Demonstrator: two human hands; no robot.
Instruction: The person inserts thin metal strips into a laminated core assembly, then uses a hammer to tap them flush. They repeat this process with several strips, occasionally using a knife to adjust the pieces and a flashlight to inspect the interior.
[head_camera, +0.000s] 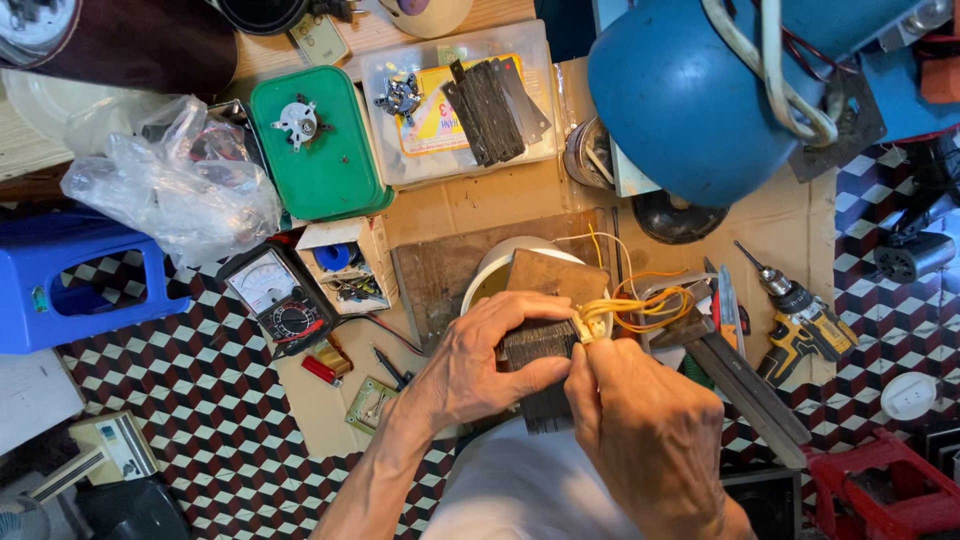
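Materials & finish, bench items

Lamination stack (540, 375): dark matt metal sheets, edges ribbed; wires (640, 305): glossy yellow/orange plastic insul.; board (440, 275): worn rough wood; lid (318, 145): smooth green plastic; bag (170, 185): clear crinkled plastic film; dome (690, 95): blue painted metal, semi-gloss.

Yellow label (432, 118) inside clear box (540, 90)

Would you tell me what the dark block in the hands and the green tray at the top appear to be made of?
The dark ribbed rectangular block, held by the left hand and right hand, looks like stacked thin metal sheets: fine parallel edges, dull grey. The green rounded tray seems moulded plastic, smooth with a slight sheen.
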